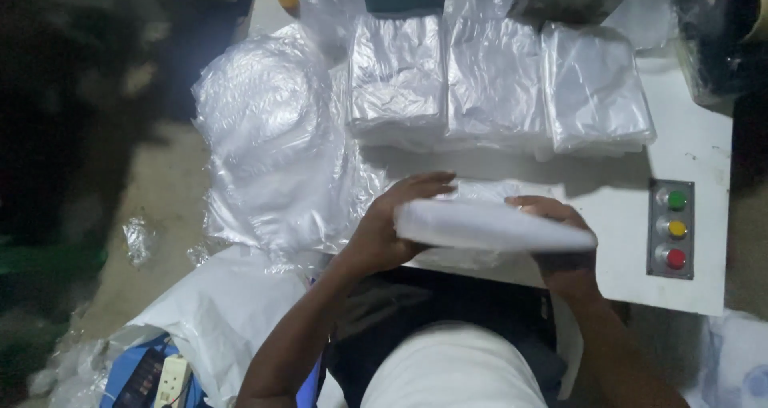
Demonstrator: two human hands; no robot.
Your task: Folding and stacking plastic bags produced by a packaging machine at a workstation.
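A folded stack of white plastic bags (488, 226) is held edge-on above the near edge of the white table (696, 160). My left hand (392, 220) grips its left end, fingers curled over the top. My right hand (560, 240) holds the right end from behind and below, mostly hidden by the stack. Three stacks of clear plastic bags lie side by side farther back: left stack (398, 76), middle stack (496, 80), right stack (596, 88).
A grey panel with green (677, 200), yellow (677, 229) and red (676, 258) buttons sits at the table's right. A large heap of clear plastic (268, 144) hangs off the left side. White sacks (216, 312) and a power strip (172, 376) lie on the floor.
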